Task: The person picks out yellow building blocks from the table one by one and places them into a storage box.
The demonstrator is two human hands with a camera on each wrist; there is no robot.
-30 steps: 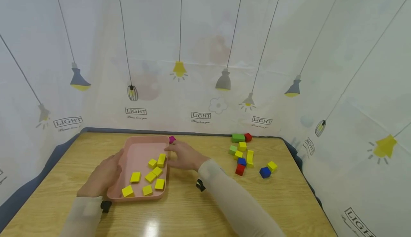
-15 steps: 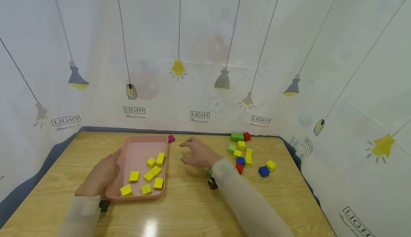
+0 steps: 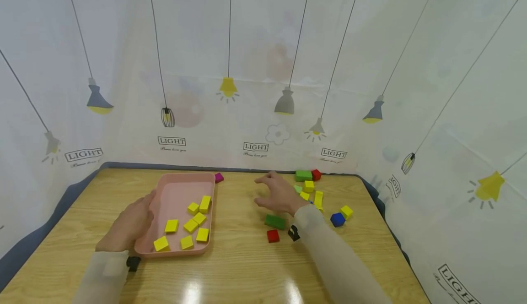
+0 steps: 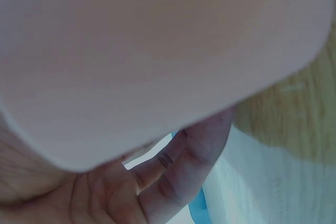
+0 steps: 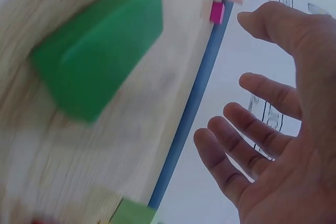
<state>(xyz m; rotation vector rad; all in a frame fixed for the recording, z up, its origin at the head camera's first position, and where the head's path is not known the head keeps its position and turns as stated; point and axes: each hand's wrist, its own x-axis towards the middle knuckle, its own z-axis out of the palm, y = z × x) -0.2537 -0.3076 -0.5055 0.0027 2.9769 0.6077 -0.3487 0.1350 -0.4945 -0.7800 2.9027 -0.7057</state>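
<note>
A pink tray with several yellow blocks in it lies on the left of the table. My left hand holds the tray by its left side; in the left wrist view its fingers lie against the outer wall, and the thumb is hidden. My right hand hovers over the table to the right, fingers spread and loosely bent, holding nothing. Below it are a green block and a red block. Just beyond its wrist lie more yellow blocks, partly hidden.
A magenta block sits by the tray's far right corner. At the back right are another green block and a red one. A blue block touches a yellow cube farther right. A printed curtain stands behind the table.
My right hand has left the tray's right side and moved rightward toward the loose blocks, uncovering the green and red blocks. My left hand stays at the tray, which has hardly moved.
</note>
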